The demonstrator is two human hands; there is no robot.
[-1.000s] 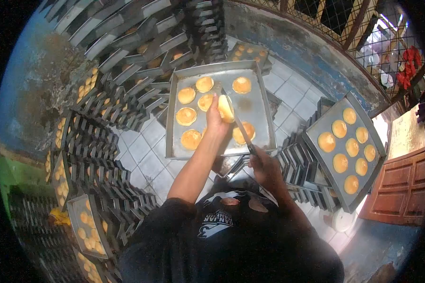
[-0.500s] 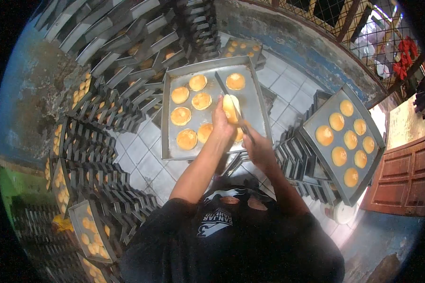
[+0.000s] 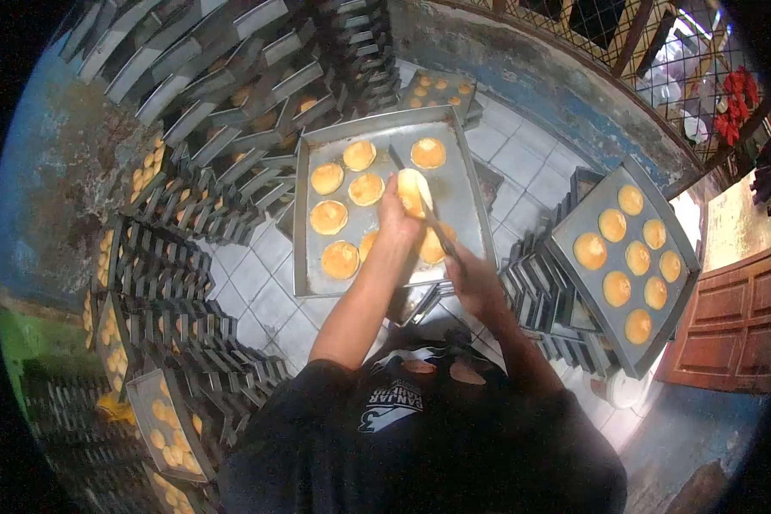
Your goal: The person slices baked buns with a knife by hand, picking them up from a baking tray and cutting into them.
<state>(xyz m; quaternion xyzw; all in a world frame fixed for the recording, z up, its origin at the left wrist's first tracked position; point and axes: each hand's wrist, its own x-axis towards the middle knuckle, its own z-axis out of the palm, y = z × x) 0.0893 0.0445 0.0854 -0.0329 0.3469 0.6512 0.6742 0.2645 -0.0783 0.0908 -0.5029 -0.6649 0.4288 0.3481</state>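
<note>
My left hand [image 3: 401,214] is closed round a golden round bun [image 3: 411,190], holding it over a metal baking tray [image 3: 304,278]. In my right hand [image 3: 478,287] is a long knife [image 3: 444,238], gripped by the handle. Its blade lies at the bun and seems to pass through or under it, with the tip showing beyond; how deep the cut goes I cannot tell. Several more buns [image 3: 366,189] lie on the tray around my hands, one partly hidden behind my left wrist.
Tall stacks of baking trays [image 3: 167,283] with buns fill the left side. On the right, a tray of buns [image 3: 559,231] tops another stack. A further tray [image 3: 441,103] sits at the back on the tiled floor [image 3: 531,163]. A wooden door [image 3: 724,325] is at far right.
My right hand has drawn the knife slightly back toward me and to the right, so less of the tip shows past the bun. The bun has turned a little in my left hand.
</note>
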